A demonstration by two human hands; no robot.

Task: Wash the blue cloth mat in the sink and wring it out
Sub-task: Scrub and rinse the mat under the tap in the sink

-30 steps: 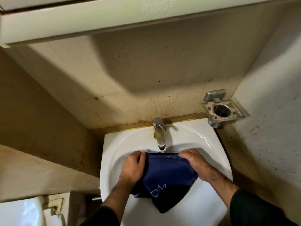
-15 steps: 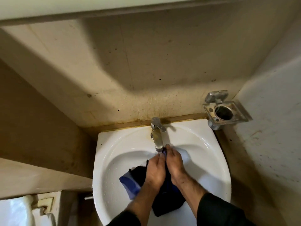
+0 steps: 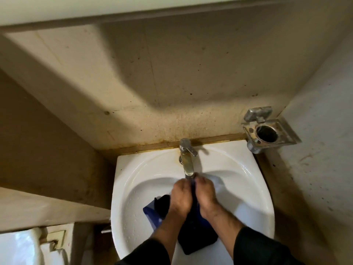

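now both hands bunch the dark blue cloth mat (image 3: 193, 234) under the chrome tap (image 3: 187, 161).

the left hand (image 3: 180, 197) and right hand (image 3: 206, 194) press side by side, fingers curled round the gathered cloth just below the spout. the mat's loose end hangs down into the white ceramic sink (image 3: 145, 188), a paler blue corner sticking out to the left. a square metal cup holder (image 3: 267, 131) is fixed to the wall at the sink's right rear corner.

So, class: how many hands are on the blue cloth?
2. The left hand and right hand grip the blue cloth side by side under the tap.
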